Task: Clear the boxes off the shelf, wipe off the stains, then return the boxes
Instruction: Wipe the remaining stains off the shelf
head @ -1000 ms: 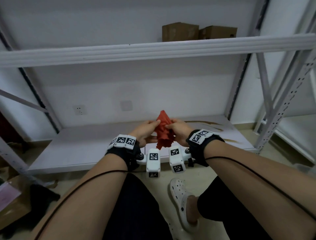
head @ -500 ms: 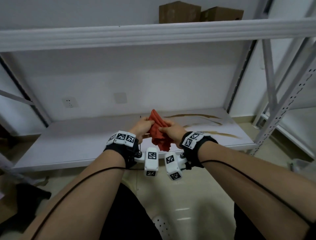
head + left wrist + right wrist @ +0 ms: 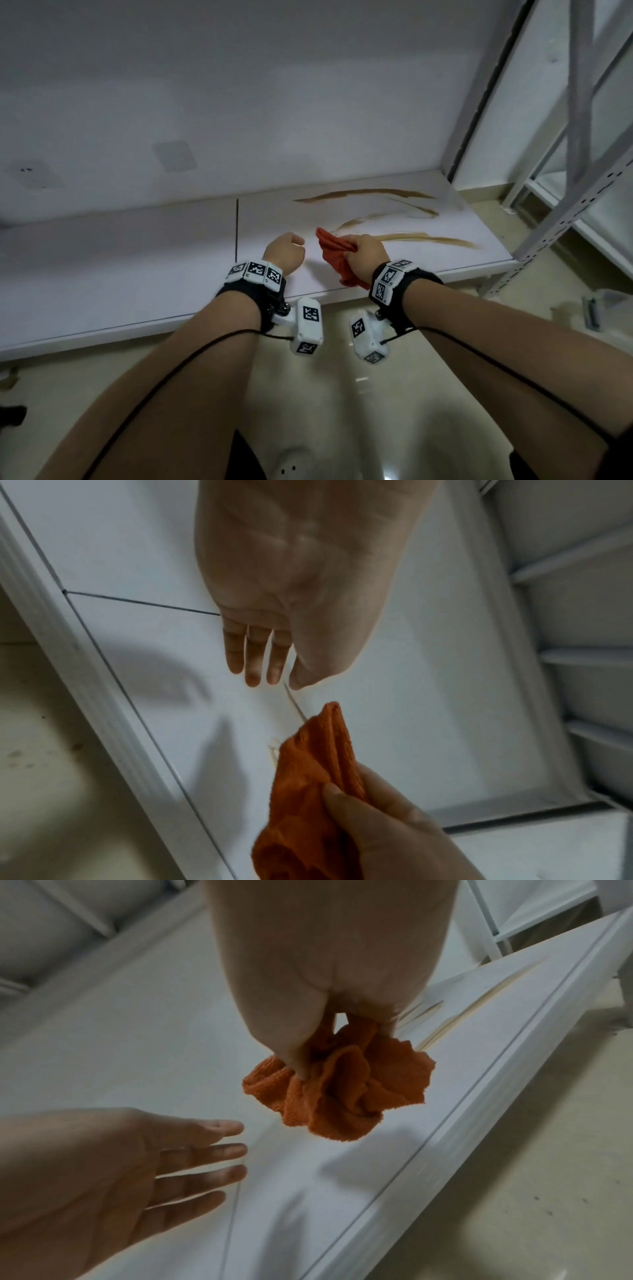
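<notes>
Low white shelf [image 3: 137, 274] fills the view, its board running left to right above the pale floor [image 3: 394, 394], no boxes on the stretch in sight. Across its right half, long brown stains [image 3: 424, 237] streak the surface, several smears fanning toward the grey upright post [image 3: 561, 219] at the corner. A thin dark seam [image 3: 236, 228] splits the board near the middle. Now the hands, both over the shelf near its front edge: the right hand [image 3: 368, 253] has its fingers curled tight round a bunched orange cloth [image 3: 337, 251], which sits just at the near end of the lowest smear; whether it touches the board, can't tell. From the right wrist view the cloth [image 3: 342, 1093] hangs in ruffled folds below the fist. The left hand [image 3: 285, 253] is just beside it, apart from the cloth, holding nothing, fingers [image 3: 253, 656] straight and loosely spread above the board.
</notes>
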`<state>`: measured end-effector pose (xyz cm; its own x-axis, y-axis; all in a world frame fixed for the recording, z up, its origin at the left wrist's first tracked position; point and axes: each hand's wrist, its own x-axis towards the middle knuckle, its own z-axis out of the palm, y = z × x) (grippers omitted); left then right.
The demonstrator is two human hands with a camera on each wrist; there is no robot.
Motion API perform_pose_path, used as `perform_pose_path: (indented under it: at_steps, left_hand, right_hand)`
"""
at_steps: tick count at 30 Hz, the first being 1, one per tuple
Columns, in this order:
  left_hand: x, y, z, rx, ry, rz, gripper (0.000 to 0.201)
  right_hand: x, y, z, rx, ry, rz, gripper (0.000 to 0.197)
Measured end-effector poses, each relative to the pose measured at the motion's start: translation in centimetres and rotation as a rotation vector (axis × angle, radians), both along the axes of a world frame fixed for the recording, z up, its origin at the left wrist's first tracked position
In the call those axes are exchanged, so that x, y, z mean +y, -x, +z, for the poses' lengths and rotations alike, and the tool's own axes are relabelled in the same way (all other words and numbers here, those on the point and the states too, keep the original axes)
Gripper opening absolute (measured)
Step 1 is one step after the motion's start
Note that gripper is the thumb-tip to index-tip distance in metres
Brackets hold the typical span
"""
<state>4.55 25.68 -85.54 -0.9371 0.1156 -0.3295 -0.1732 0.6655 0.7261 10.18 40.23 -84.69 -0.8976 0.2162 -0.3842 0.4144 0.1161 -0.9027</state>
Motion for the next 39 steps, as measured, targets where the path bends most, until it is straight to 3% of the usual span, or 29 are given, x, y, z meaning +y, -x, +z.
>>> perform_pose_path:
  at_steps: [3,7,11,14,21,26,33,39]
  left_hand:
    - [0.3,2.3,-3.2,-0.02,0.118,0.008,0.035]
    - [1.2,3.8,-7.1,-0.034,0.277,0.0,0.037]
    - [2.3,4.3,-9.3,-0.007,0.262,0.007,0.045]
    - [2.9,4.7,-9.4,0.016,0.206,0.048,0.045]
    - [2.4,5.1,-10.4,-0.003,0.268,0.043,0.046]
    - [3.2,5.3,-10.0,-0.023,0.34,-0.01,0.044]
    - [2.9,3.8,-9.0,-0.066,0.468,-0.087,0.039]
    - [2.0,2.3,-8.9,-0.124,0.539,-0.153,0.047]
  right_hand:
    - [2.1,3.7,-3.4,0.087,-0.433,0.264,0.027]
    - [3.5,7.0,-6.8,0.139,-0.868,0.616,0.034]
    - [3.7,8.1,-9.0,0.092,-1.091,0.893,0.042]
    - [4.0,8.7,-9.2,0.131,-1.219,0.972,0.044]
    - [3.3,9.8,-9.2,0.17,-1.257,1.085,0.044]
    - [3.7,9.6,-9.5,0.111,-1.247,1.19,0.061]
    - [3.8,8.6,-10.2,0.096,-1.177,1.235,0.06]
    - [3.1,8.3,-10.4,0.07,-1.209,1.205,0.063]
